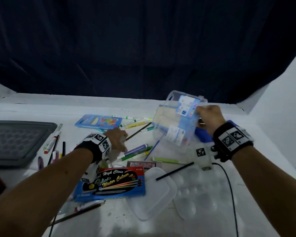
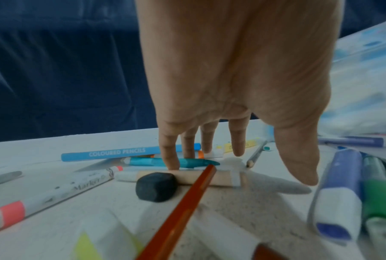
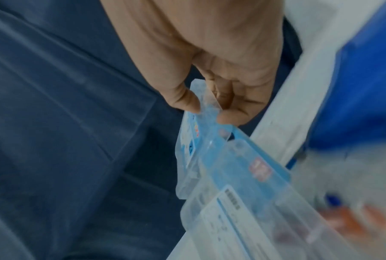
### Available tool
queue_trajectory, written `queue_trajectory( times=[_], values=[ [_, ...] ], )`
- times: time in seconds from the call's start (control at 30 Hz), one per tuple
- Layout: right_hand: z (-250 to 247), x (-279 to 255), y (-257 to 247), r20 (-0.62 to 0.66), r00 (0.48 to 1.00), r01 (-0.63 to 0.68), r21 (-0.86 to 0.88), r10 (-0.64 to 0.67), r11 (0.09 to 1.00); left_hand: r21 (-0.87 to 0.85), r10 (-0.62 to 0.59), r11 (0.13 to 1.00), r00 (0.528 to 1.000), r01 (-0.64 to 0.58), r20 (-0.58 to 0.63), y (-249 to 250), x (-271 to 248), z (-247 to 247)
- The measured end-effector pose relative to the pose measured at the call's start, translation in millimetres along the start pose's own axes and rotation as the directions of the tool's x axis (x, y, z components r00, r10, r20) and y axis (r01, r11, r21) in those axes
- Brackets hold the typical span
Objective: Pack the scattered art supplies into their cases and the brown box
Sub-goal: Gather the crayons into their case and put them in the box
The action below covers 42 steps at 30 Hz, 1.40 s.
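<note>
At the far left of the white desk (image 1: pixel 32 106) lies a dark grey plastic tray (image 1: pixel 15 142), and beside it a red-banded white marker (image 1: pixel 52 140) and a few thin pencils lie loose. Moving right, our left hand (image 1: pixel 117 139) hovers over the clutter with its grip spread and holding nothing; in the left wrist view its fingertips (image 2: pixel 171 163) reach down to a teal pen (image 2: pixel 172 162), with a small black eraser (image 2: pixel 157 186), a tan wooden stick (image 2: pixel 212 178) and an orange-red pencil (image 2: pixel 183 207) just in front. Behind the hand sits a flat light-blue coloured-pencil box (image 1: pixel 98 121); nearer us lies a blue and black water-colour box (image 1: pixel 112 184), and right of it a clear plastic lid (image 1: pixel 152 190). A purple-capped marker (image 1: pixel 136 149) and green markers lie between.

Further right, our right hand (image 1: pixel 209 117) pinches the rim of a clear plastic case with blue labels (image 1: pixel 178 120), thumb on one side and fingers on the other, holding it tilted above the desk. We see no brown box in any view.

We judge the risks to be these: a thin pinch on slick plastic could let the tilted case slip or spill whatever it contains, and round pens nudged by the left fingertips could roll away or off the desk edge.
</note>
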State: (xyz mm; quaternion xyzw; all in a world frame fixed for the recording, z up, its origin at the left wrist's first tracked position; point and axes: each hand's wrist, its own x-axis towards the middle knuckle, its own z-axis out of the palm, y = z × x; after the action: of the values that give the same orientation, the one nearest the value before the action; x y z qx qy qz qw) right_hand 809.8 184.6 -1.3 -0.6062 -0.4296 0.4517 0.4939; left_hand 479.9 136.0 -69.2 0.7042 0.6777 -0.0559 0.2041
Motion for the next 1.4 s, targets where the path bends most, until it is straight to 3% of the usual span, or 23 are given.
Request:
queue_trajectory(
  times=[0.07, 0.17, 0.33, 0.47, 0.63, 0.73, 0.8, 0.87, 0.93, 1.03, 1.1, 1.17, 1.3, 1.4],
  values=[
    [-27.1, 5.5, 1.1, -0.147, 0.989, 0.016, -0.037, -0.022, 0.999, 0.029, 0.004, 1.0, 1.0, -0.004, -0.003, 1.2, 1.6, -0.9],
    [-60.6, 4.0, 15.3, -0.281, 0.957, -0.086, -0.027, 0.075, 0.996, 0.092, 0.043, 0.995, 0.999, -0.044, 0.005, 0.7, 8.4, -1.0],
    [-75.8, -16.1, 45.0, -0.186, 0.965, -0.216, -0.178, 0.183, 0.96, 0.153, 0.047, 0.987, 0.999, -0.043, -0.022, 9.1, 14.5, 0.5],
    [-64.4, -24.6, 55.7, -0.186, 0.973, -0.194, -0.314, 0.14, 0.93, 0.155, 0.075, 0.985, 0.997, -0.076, 0.013, 14.8, 15.5, -4.4],
    [-41.2, -40.8, 43.4, -0.153, 0.988, -0.132, -0.751, 0.024, 0.647, 0.151, 0.097, 0.984, 0.995, -0.093, -0.023, 9.7, 14.6, 0.8],
    [-20.0, -48.3, 41.5, -0.029, 0.999, -0.002, -0.834, -0.041, 0.552, 0.124, 0.088, 0.989, 0.995, -0.08, -0.056, 4.5, 11.9, 2.8],
    [0.4, -55.6, 43.3, 0.13, 0.98, 0.193, -0.799, -0.15, 0.569, 0.092, 0.091, 0.992, 0.994, -0.086, -0.053, 3.0, 10.8, 2.4],
    [26.6, -69.3, 43.8, 0.332, 0.919, 0.393, -0.727, -0.213, 0.563, 0.081, 0.107, 0.991, 0.993, -0.102, -0.052, 0.6, 10.1, 2.2],
    [56.3, -79.1, 46.7, 0.533, 0.826, 0.536, -0.642, -0.185, 0.548, 0.053, 0.112, 0.993, 0.992, -0.109, -0.054, -3.7, 10.7, 3.1],
    [96.5, -84.0, 55.8, 0.729, 0.683, 0.682, -0.614, -0.045, 0.397, 0.006, 0.123, 0.992, 0.99, -0.123, -0.07, -9.6, 8.6, 2.8],
    [113.2, -83.0, 62.1, 0.733, 0.677, 0.695, -0.665, 0.065, 0.274, -0.042, 0.133, 0.99, 0.988, -0.137, -0.074, -15.3, 8.4, 2.0],
    [119.4, -81.5, 65.8, 0.718, 0.689, 0.686, -0.689, 0.099, 0.234, -0.078, 0.151, 0.984, 0.984, -0.159, -0.097, -21.1, 8.0, -0.9],
    [116.8, -77.6, 68.8, 0.728, 0.677, 0.691, -0.68, 0.109, 0.247, -0.077, 0.098, 0.99, 0.96, -0.122, -0.263, -37.1, 16.5, -16.9],
    [112.0, -74.2, 68.2, 0.721, 0.691, 0.665, -0.665, 0.057, 0.339, 0.113, 0.019, 0.994, 0.963, 0.012, -0.269, -56.7, 27.9, -28.9]
  ],
)
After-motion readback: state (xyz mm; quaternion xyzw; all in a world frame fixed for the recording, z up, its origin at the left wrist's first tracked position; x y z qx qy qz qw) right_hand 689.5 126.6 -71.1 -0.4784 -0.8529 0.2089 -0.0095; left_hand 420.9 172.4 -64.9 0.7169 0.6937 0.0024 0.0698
